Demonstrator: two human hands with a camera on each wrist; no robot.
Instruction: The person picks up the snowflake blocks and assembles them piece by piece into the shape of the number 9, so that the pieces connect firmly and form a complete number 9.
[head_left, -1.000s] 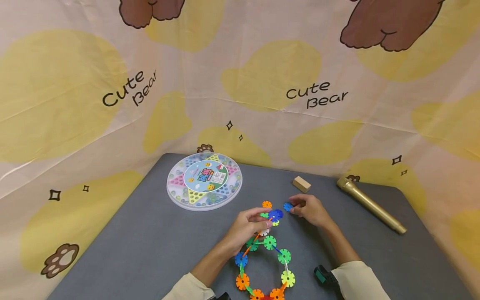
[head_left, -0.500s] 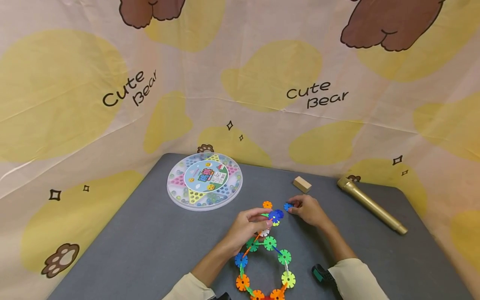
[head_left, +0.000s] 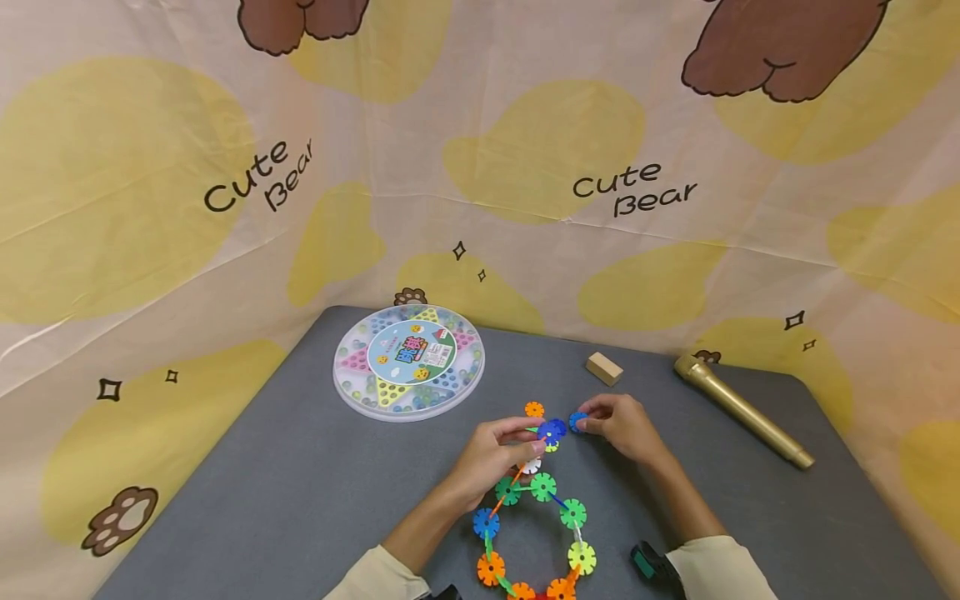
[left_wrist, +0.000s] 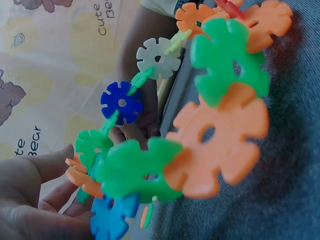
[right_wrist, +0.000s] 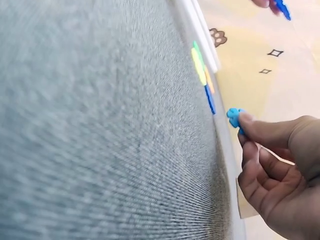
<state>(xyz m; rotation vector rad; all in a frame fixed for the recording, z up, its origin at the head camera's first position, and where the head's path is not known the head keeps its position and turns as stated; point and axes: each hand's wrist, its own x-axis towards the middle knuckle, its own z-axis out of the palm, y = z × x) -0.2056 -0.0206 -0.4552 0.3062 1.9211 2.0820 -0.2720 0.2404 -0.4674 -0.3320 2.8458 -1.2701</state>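
My left hand [head_left: 491, 454] grips the far end of a ring of snowflake discs [head_left: 534, 517], fingers curled round the cluster where a dark blue disc [head_left: 551, 431] stands at the top. The ring is a chain of green, orange, blue, yellow and white discs joined edge to edge; its near part lies on the grey bench [head_left: 300, 492] between my forearms, while the far part is lifted in my grip. In the left wrist view the chain [left_wrist: 200, 125] arcs close past the camera, big orange and green discs nearest, with my fingers [left_wrist: 35, 200] curled under its lower end.

My right hand [head_left: 622, 425] pinches a single light blue disc [head_left: 577, 421] between thumb and forefinger, held just beside the dark blue disc and to its right; I cannot tell whether the two touch. The right wrist view shows the same small disc [right_wrist: 234, 117] at my fingertips [right_wrist: 250, 125], raised above the bench.

Far left on the bench lies a round clear game case [head_left: 408, 361] with a printed label and coloured marbles inside. A small wooden block [head_left: 603, 367] sits far of my right hand, and a gold microphone [head_left: 742, 408] lies at a slant near the right edge. A cloth backdrop [head_left: 480, 167] printed with bears hangs behind the bench.
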